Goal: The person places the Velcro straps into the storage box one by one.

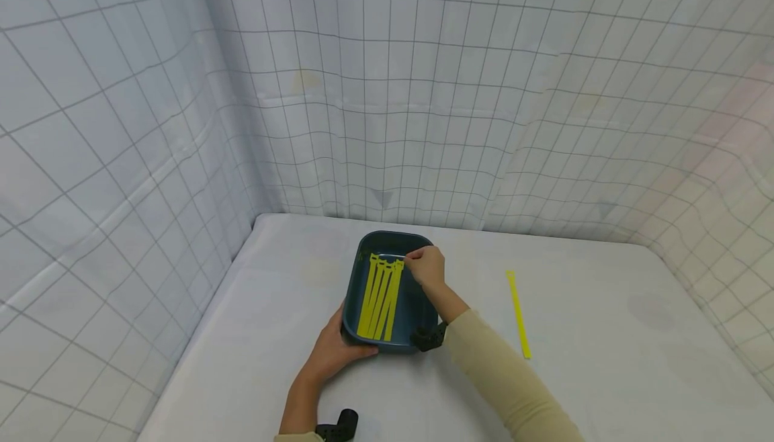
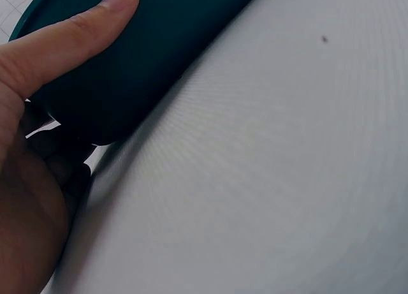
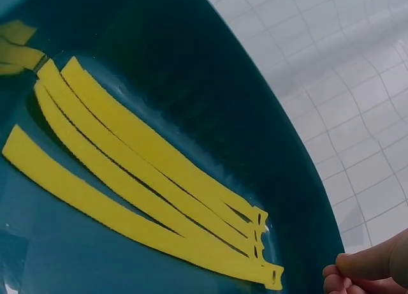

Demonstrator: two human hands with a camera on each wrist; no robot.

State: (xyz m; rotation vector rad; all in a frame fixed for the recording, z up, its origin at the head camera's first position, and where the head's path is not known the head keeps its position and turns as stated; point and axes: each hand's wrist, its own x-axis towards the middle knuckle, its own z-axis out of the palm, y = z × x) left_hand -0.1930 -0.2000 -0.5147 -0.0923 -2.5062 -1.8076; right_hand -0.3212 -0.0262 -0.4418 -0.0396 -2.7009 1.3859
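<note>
A dark teal tray (image 1: pixel 417 311) stands on the white table. Several flat yellow straps with slotted heads (image 3: pixel 153 173) lie lengthwise inside it, side by side and partly overlapping. My left hand (image 1: pixel 331 351) grips the tray's near left corner, the thumb (image 2: pixel 83 42) along its outer wall and the other fingers partly hidden beneath and behind. My right hand (image 1: pixel 426 267) is over the tray's far right part, close to the strap heads. Its thumb and fingers are curled together in the right wrist view, with no strap visible between them.
Another yellow strap (image 1: pixel 519 314) lies alone on the table (image 1: pixel 605 334), right of the tray. White grid-patterned curtains (image 1: pixel 387 93) close off the back and both sides. Dark wrist cameras are worn on both wrists; the right one overlaps the tray's near right corner.
</note>
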